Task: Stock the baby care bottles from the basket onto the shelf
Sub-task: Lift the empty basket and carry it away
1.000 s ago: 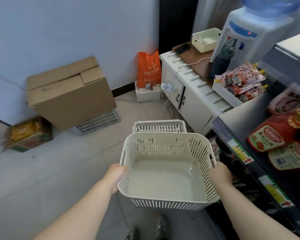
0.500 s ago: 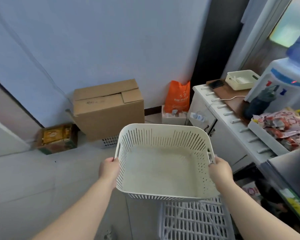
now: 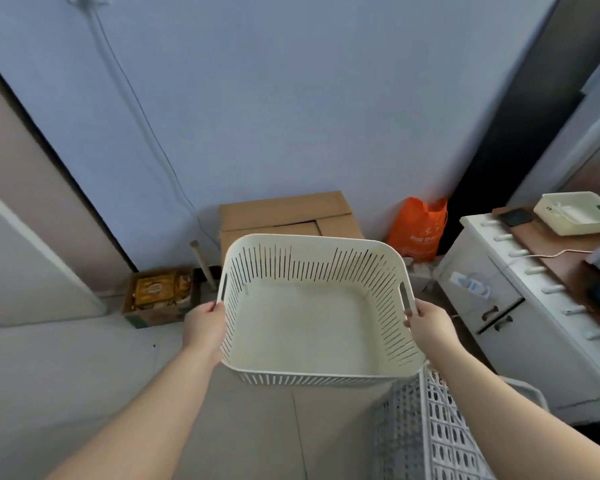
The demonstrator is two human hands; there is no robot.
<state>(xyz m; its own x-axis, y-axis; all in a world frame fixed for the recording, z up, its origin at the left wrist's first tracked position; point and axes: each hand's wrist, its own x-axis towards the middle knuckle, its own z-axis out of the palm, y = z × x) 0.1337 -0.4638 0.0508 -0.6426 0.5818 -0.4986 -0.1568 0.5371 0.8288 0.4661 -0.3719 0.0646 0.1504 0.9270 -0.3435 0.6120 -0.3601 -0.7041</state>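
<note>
A cream slotted plastic basket (image 3: 312, 370) is held up in front of me, above the floor. Its inside is bare; no bottles are in view. My left hand (image 3: 203, 325) grips its left rim near the handle slot. My right hand (image 3: 430, 325) grips the right rim by the other handle slot. The shelf is out of view.
A grey-white lattice crate (image 3: 433, 434) stands on the floor under the basket's right corner. A cardboard box (image 3: 288, 216), an orange bag (image 3: 418, 226) and a small carton of packets (image 3: 156, 294) line the wall. A white cabinet (image 3: 520, 306) with a cream tray (image 3: 575, 216) stands right.
I have lifted the basket higher and turned left, away from the shelf. The shelf and water dispenser have left the view, and both hands keep the same hold.
</note>
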